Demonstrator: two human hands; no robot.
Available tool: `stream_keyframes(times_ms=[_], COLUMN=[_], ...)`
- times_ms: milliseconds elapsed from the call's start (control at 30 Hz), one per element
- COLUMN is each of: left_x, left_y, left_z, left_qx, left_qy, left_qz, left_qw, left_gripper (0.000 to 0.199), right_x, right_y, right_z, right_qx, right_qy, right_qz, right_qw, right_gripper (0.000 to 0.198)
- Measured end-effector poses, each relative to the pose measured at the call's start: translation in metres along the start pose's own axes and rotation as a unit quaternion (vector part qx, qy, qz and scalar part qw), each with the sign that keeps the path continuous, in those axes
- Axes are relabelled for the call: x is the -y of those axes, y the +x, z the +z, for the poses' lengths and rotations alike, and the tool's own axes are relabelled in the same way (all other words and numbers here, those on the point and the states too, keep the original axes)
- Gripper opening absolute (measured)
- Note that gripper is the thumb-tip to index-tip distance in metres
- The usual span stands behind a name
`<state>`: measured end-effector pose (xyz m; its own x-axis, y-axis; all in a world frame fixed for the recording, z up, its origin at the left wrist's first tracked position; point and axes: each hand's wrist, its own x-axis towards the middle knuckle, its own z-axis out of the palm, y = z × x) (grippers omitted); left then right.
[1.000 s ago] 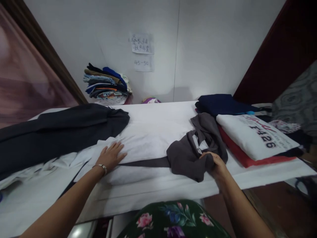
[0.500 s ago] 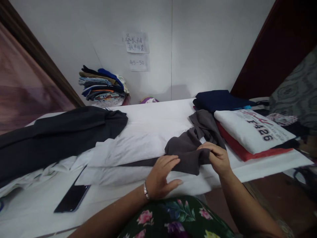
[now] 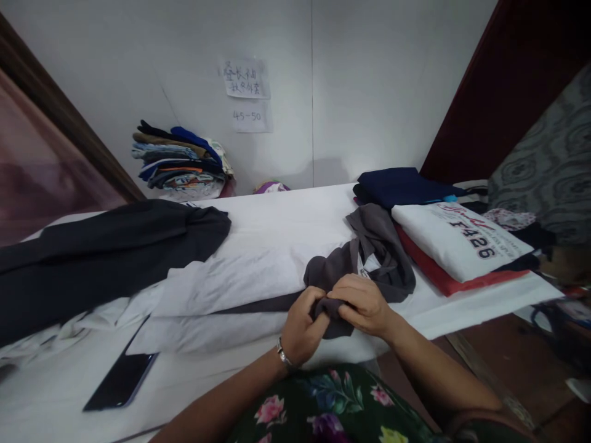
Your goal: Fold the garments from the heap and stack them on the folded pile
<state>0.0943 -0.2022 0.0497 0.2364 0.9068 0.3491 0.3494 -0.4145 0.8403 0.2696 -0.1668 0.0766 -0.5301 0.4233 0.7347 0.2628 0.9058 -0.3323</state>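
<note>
A garment with light grey and dark grey-brown parts lies across the table; its pale part [image 3: 235, 280] spreads out to the left. Bunched cloth at its right end forms the dark part [image 3: 383, 246], where a white patch shows. My left hand [image 3: 302, 329] is closed on the dark cloth at the near edge, thumb and fingers pinching a fold. Right beside it, my right hand [image 3: 360, 304] grips the same dark cloth. The two hands almost touch, and their fingers partly hide the gathered fabric.
Black clothing [image 3: 115, 255] lies at the left. A phone [image 3: 122, 381] rests near the front. Right of the garment are a folded white shirt [image 3: 457, 240] over red cloth and a navy pile [image 3: 406, 184]. Folded clothes [image 3: 180, 160] are stacked at the back left.
My right hand has moved left to meet my left hand, bringing the dark cloth along. My left hand has gone from lying open on the cloth to gripping it.
</note>
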Motion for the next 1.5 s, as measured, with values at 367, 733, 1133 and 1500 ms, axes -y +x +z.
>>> stream_keyframes(times_ms=[367, 733, 1133, 1500], left_x=[-0.018, -0.013, -0.012, 0.06], left_y=[0.007, 0.007, 0.009, 0.016], left_z=[-0.041, -0.059, -0.055, -0.083], left_qx=[0.114, 0.082, 0.151, -0.107], left_qy=[0.005, -0.043, -0.079, -0.289], left_qz=[0.025, -0.051, -0.049, -0.338], left_qw=[0.993, 0.994, 0.984, 0.889], left_gripper=[0.009, 0.015, 0.016, 0.023], right_x=[-0.147, -0.22, -0.203, -0.209], right_y=[-0.008, 0.004, -0.008, -0.023], right_z=[-0.031, -0.071, -0.049, -0.04], right_qx=[0.256, 0.374, 0.294, 0.294], right_qy=[-0.064, -0.235, -0.086, -0.081], right_qz=[0.158, 0.204, 0.229, 0.23], right_qw=[0.951, 0.874, 0.924, 0.924], right_gripper=[0.032, 0.019, 0.078, 0.018])
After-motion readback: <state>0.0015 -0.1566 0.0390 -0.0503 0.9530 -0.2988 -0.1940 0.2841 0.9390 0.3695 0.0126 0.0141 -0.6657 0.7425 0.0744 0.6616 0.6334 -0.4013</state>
